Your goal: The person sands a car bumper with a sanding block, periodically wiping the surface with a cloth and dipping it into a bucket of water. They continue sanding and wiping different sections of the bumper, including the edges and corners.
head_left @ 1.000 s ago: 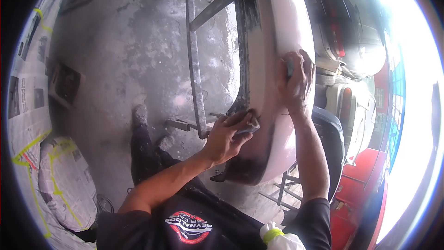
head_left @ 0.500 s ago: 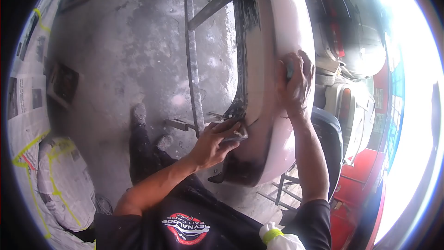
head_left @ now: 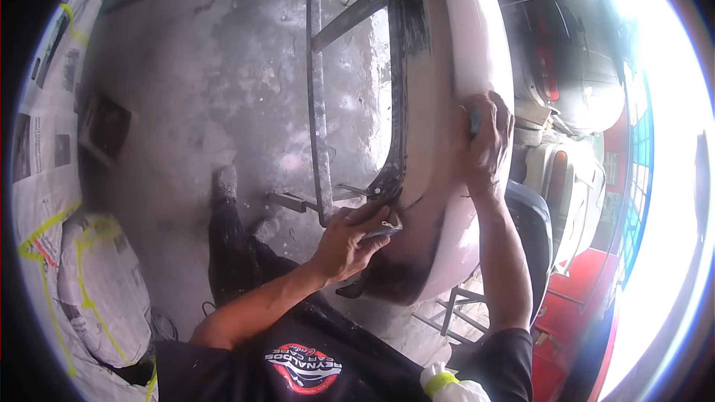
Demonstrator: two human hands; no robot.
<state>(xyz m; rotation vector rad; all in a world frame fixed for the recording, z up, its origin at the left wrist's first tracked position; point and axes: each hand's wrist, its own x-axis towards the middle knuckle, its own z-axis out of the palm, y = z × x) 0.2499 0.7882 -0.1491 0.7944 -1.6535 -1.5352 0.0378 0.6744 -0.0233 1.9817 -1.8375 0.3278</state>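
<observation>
A car bumper [head_left: 424,104], pale pinkish-white with black patches along its inner edge and lower end, runs down the middle of the view. My left hand [head_left: 350,244] pinches a thin grey sanding pad [head_left: 386,227] at the bumper's inner lower corner. Farther up, on the outer curve, my right hand [head_left: 490,138] lies over a bluish-green block [head_left: 474,120] with its fingers bent round it. Most of that block is hidden under the palm and fingers.
A metal stand [head_left: 319,104] stands beneath the bumper on the dusty concrete floor [head_left: 194,89]. Newspaper-covered parts with yellow tape [head_left: 104,290] line the left side. To the right are a dark chair [head_left: 530,216] and several stacked bumpers [head_left: 570,193].
The view has shifted slightly, so the bumper appears a little farther right. My left hand's pad is tilted differently, showing more of its edge. Both hands keep their holds.
</observation>
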